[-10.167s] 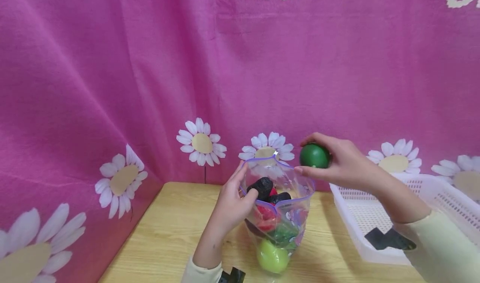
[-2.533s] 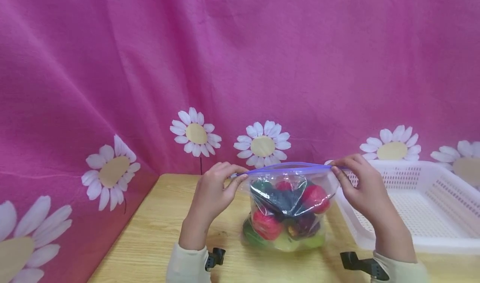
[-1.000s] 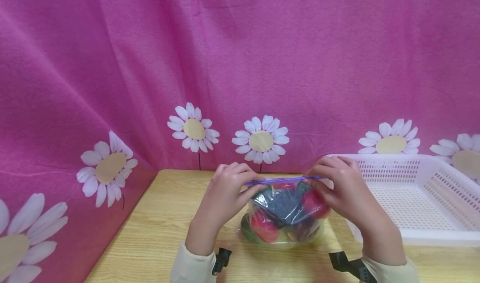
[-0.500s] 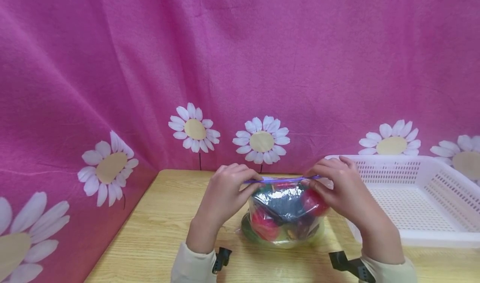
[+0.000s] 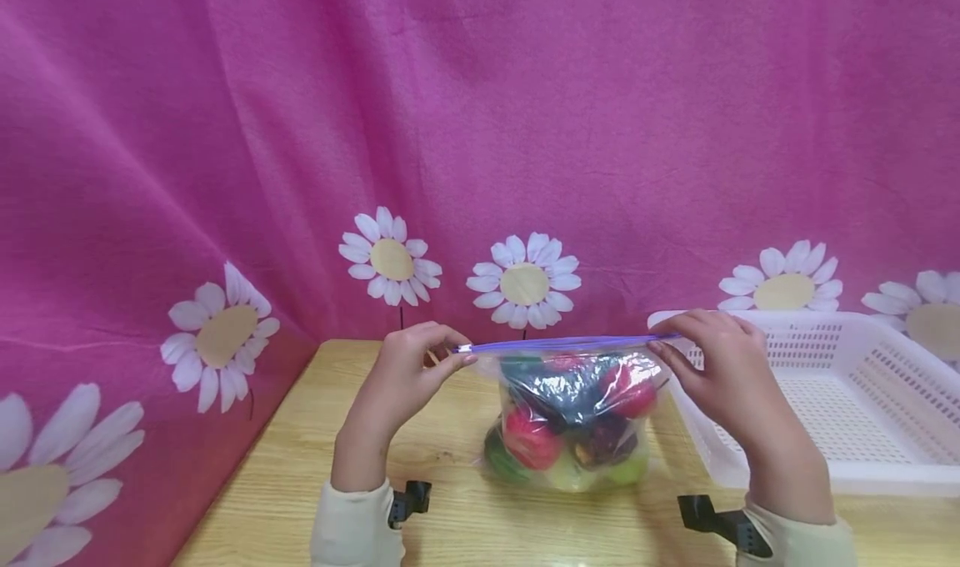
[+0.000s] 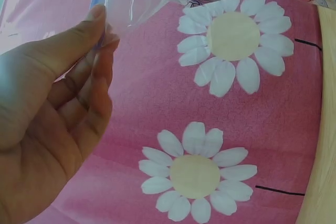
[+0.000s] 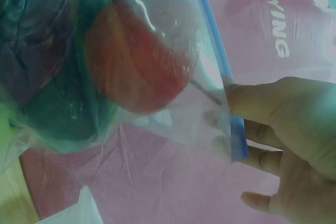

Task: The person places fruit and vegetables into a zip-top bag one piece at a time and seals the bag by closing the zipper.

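Note:
A clear zip bag (image 5: 570,408) with a purple zip strip stands on the wooden table, full of fruit and vegetable pieces. Through its plastic show red round ones (image 5: 532,438), dark green and dark purple ones, and yellow-green ones at the bottom. My left hand (image 5: 401,375) pinches the strip's left end between thumb and fingers, right by a small white slider (image 5: 465,348). At the right end, my right hand (image 5: 731,375) pinches the strip too. In the right wrist view a red apple-like fruit (image 7: 142,51) with a stem presses near the plastic, close to the right thumb.
A white perforated plastic basket (image 5: 877,479) sits on the table to the right, just behind the right hand. The wooden table (image 5: 300,467) ends at a pink cloth backdrop (image 5: 525,133) with white daisies, which also runs along the left side.
Half a second ago both hands gripped the strip close together near its middle. Now they have moved apart to its two ends, the strip is stretched straight and higher, and the white slider shows.

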`<state>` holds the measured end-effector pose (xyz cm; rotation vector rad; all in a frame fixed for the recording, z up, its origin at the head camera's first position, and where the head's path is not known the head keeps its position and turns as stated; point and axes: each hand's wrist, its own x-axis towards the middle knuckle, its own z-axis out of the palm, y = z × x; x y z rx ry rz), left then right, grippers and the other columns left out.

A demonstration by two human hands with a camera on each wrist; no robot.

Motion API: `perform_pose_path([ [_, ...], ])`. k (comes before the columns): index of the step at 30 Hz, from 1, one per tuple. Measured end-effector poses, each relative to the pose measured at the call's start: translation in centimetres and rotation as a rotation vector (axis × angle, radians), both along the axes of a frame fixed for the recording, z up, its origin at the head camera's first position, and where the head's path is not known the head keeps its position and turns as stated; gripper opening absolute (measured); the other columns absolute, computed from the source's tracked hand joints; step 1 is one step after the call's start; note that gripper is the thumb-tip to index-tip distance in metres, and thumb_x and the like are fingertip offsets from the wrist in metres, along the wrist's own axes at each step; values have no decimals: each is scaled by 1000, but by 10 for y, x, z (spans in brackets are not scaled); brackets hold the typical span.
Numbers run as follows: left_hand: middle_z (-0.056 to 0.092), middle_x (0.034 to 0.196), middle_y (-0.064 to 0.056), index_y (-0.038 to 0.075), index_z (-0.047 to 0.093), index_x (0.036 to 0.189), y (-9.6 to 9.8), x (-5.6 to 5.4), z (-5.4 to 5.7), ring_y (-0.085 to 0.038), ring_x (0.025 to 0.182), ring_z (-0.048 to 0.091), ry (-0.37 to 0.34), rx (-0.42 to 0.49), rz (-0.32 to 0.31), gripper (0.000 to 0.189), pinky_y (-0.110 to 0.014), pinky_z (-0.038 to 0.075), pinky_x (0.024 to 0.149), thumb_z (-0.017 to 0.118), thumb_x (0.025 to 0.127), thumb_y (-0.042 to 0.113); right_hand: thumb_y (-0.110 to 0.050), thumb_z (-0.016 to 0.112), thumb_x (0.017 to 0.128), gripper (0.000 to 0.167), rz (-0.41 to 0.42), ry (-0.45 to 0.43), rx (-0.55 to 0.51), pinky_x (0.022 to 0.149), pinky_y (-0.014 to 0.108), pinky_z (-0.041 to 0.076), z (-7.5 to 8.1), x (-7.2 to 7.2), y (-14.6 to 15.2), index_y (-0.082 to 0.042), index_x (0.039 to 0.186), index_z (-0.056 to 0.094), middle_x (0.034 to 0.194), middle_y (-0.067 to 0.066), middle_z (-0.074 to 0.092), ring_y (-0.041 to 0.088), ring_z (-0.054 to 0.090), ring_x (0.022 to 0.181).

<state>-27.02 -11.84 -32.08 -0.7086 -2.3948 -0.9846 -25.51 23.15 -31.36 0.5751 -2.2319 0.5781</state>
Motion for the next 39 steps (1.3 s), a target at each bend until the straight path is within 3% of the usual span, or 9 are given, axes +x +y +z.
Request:
perform_pose_path([
  [4,71,91,4,11,78,102,-2,-1,1,-9,79,63,-2,33,-43,17,-28,58,75,81,85,12,-5,83,79,23,19,46,-4,94,67,31,6,5,-16,-11,100,74,99,10,72,38,60,104],
  [9,74,95,3,10,77,105,-3,1,1,-9,82,67,-15,57,-71,21,-30,59,78,80,85,5,1,84,75,29,124,131,1,102,68,31,11,15,-59,-10,101,76,102,8,72,33,60,104],
  [14,76,97,3,10,76,107,-4,1,-2,-9,85,70,-33,53,-128,21,-30,59,80,78,87,3,-6,85,77,31,180,121,68,105,66,32,5,17,-103,-11,107,76,108,4,71,29,61,109],
  [19,77,98,3,10,76,106,-8,2,-1,-9,87,70,-23,42,-139,20,-32,59,82,77,88,4,-16,86,81,33,130,86,210,106,62,36,4,10,-143,-15,112,76,110,1,71,25,59,113],
  [24,76,93,0,11,68,103,-13,5,4,-9,87,70,-23,52,-107,19,-36,59,84,77,88,5,-17,85,82,19,75,103,262,103,59,41,11,3,-173,-15,98,77,93,-2,73,23,63,101],
  [29,74,90,0,12,54,98,-12,7,6,-12,89,71,-8,72,-127,25,-37,59,83,75,89,3,-14,85,81,12,32,90,253,98,56,43,17,4,-181,-15,90,77,87,-3,72,22,64,95],
  [39,66,85,5,14,50,95,-13,7,4,-9,87,67,15,51,-119,27,-33,58,80,71,91,-1,-11,85,79,15,6,101,305,96,54,43,20,5,-184,-14,89,75,88,-3,73,22,63,92],
])
